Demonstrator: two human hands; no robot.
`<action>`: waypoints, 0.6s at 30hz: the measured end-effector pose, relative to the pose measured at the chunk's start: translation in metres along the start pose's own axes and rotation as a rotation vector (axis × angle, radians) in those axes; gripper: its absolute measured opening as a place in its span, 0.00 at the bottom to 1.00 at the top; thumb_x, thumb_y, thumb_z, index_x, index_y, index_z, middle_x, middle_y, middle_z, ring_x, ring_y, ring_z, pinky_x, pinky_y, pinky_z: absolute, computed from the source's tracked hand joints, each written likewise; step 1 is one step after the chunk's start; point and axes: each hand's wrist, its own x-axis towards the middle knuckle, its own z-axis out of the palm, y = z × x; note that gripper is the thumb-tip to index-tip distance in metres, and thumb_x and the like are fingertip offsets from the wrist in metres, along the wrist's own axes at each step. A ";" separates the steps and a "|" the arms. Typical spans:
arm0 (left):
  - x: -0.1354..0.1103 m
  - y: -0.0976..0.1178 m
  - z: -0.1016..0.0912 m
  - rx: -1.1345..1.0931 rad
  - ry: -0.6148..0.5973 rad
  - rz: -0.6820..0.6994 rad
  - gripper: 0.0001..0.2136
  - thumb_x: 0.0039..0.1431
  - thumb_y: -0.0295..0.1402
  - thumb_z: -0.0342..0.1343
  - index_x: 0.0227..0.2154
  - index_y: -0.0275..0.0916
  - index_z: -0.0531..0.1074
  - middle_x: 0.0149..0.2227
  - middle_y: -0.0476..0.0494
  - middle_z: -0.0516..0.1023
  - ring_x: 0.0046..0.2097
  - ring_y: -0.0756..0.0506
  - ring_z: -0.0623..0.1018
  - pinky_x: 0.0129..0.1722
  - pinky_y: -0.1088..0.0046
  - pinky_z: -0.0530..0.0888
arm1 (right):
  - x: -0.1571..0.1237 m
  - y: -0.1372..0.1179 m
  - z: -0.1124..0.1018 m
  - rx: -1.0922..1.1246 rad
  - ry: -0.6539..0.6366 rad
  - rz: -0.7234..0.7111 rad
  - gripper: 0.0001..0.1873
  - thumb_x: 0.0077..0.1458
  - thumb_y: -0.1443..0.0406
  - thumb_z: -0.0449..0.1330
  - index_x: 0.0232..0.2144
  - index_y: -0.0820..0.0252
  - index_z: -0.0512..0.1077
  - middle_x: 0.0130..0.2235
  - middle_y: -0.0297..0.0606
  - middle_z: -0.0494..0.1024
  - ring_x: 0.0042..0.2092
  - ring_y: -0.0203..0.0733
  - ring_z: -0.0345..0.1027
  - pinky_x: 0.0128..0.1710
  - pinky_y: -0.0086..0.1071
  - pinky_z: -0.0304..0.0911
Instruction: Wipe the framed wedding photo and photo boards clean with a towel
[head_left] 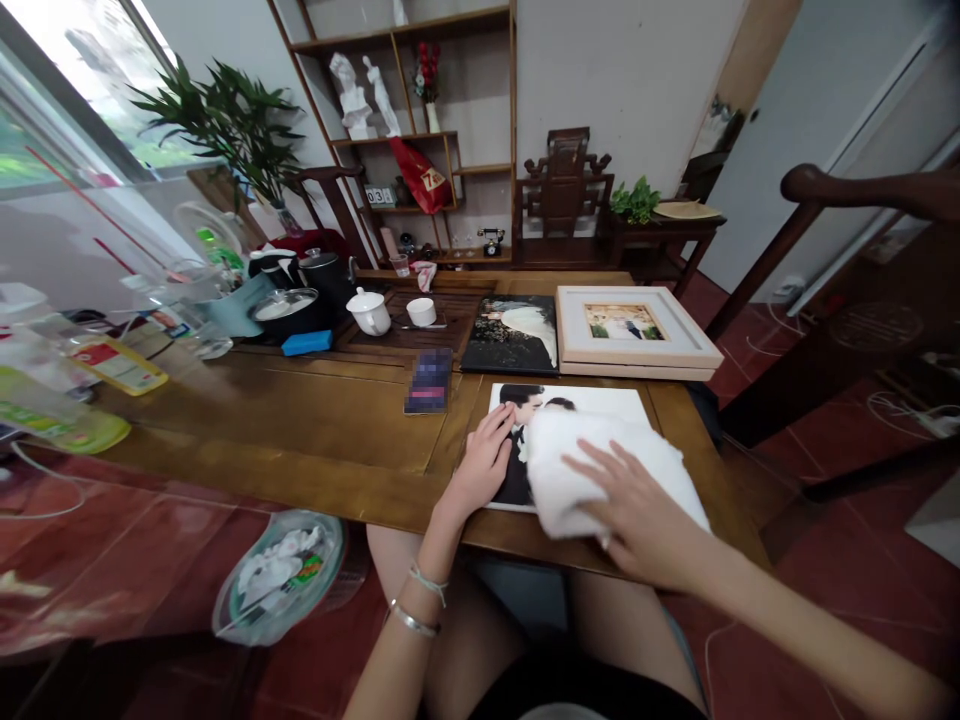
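A white-edged photo panel (514, 478), printed with two people in dark and light clothes, lies near the front edge of the wooden table. My left hand (484, 458) rests on its left side, fingers stretched out and lying flat. Over the panel's right half spreads a thick white cloth (556, 462), which hides much of the print. My right hand (637, 508) presses on this cloth from above, fingers somewhat apart, the thumb by its lower edge. Whether the cloth is folded under the palm is hidden.
Behind the panel lie a dark photo panel (510, 335) and a pale wooden picture frame (637, 330). A phone (428, 381) is to the left, near a white lidded cup (369, 312) and a blue sponge (307, 343). Bottles (120, 365) stand far left; a waste bin (330, 550) is below.
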 end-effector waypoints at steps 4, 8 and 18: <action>0.000 0.000 0.000 0.005 -0.006 -0.006 0.22 0.65 0.30 0.40 0.62 0.42 0.57 0.65 0.41 0.57 0.67 0.44 0.54 0.64 0.55 0.52 | -0.009 -0.026 0.001 0.080 -0.051 -0.071 0.21 0.41 0.71 0.58 0.41 0.53 0.75 0.64 0.41 0.57 0.66 0.60 0.38 0.62 0.61 0.36; 0.000 0.001 -0.001 0.011 -0.019 -0.012 0.21 0.66 0.30 0.39 0.61 0.42 0.57 0.65 0.41 0.57 0.67 0.44 0.54 0.64 0.54 0.52 | 0.025 0.014 -0.005 0.056 0.012 0.019 0.27 0.42 0.72 0.56 0.47 0.52 0.73 0.60 0.42 0.65 0.64 0.57 0.47 0.60 0.57 0.44; -0.001 0.001 -0.001 0.000 -0.007 -0.011 0.21 0.66 0.31 0.39 0.61 0.44 0.57 0.65 0.41 0.57 0.67 0.44 0.54 0.64 0.54 0.52 | 0.061 0.037 -0.008 0.046 0.055 0.039 0.28 0.44 0.74 0.53 0.49 0.57 0.72 0.58 0.47 0.67 0.63 0.60 0.50 0.58 0.59 0.47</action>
